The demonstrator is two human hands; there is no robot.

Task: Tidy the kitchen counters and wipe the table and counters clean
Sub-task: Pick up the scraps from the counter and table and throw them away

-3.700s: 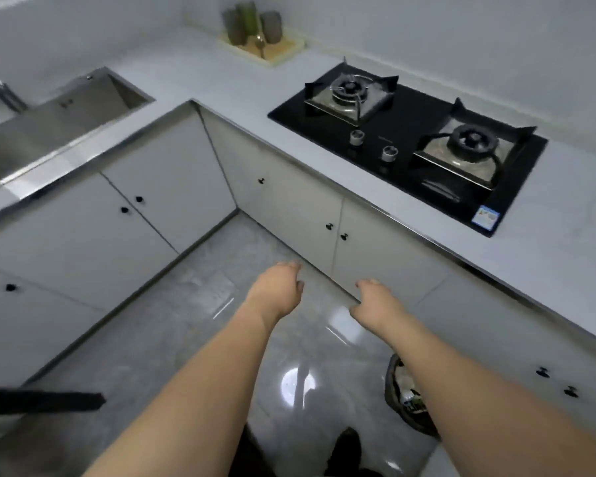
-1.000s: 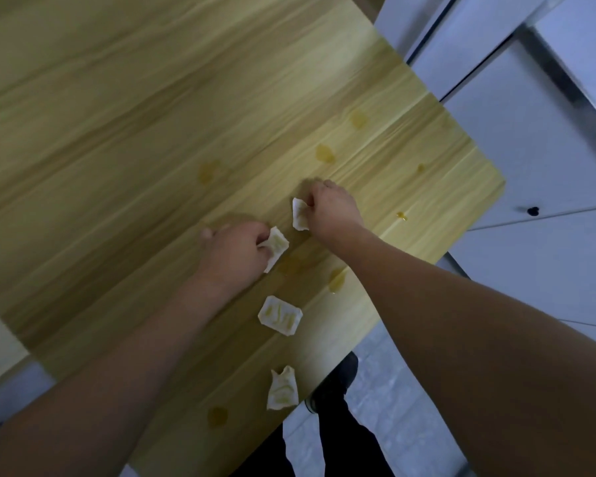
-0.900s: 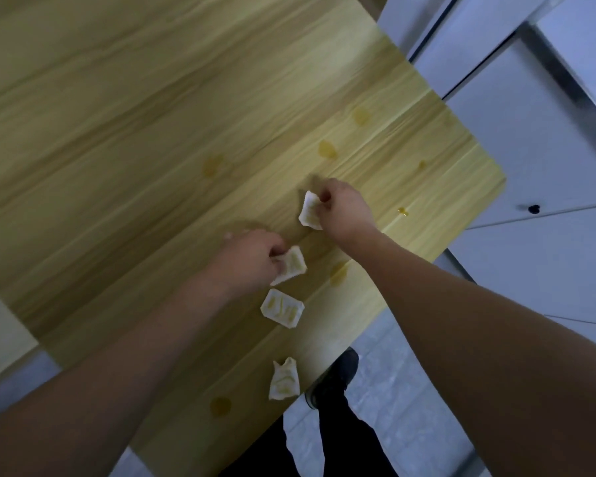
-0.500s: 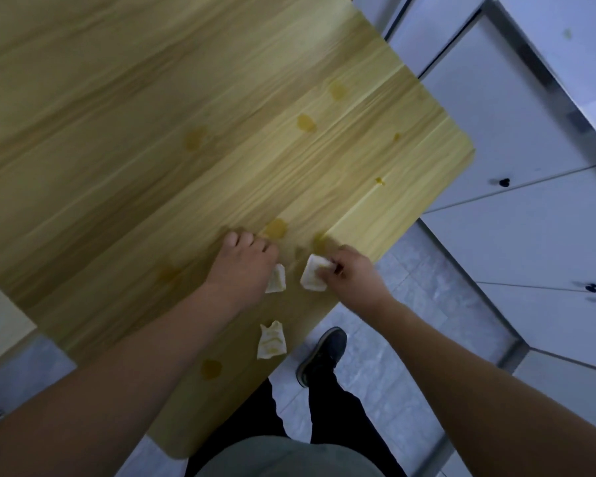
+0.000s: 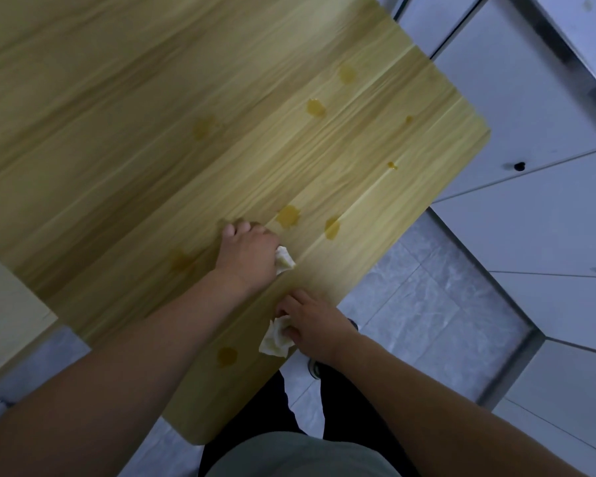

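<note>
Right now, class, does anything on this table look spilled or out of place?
Yes. Amber liquid spots dot the wooden table, such as one beyond the left hand and one near the right hand. Each hand holds a stained tissue scrap.

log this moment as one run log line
stage: gathering tissues | left hand: holds tissue scrap | right hand: grips tissue wad | table: yellow stains unwiped

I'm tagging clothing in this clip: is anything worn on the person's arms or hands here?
Nothing that shows. Both forearms are bare as far as the frame reaches, with no sleeve edge in view. The left hand and right hand carry no gloves, and no watch, bracelet or ring can be seen on the sides that face the camera.
</note>
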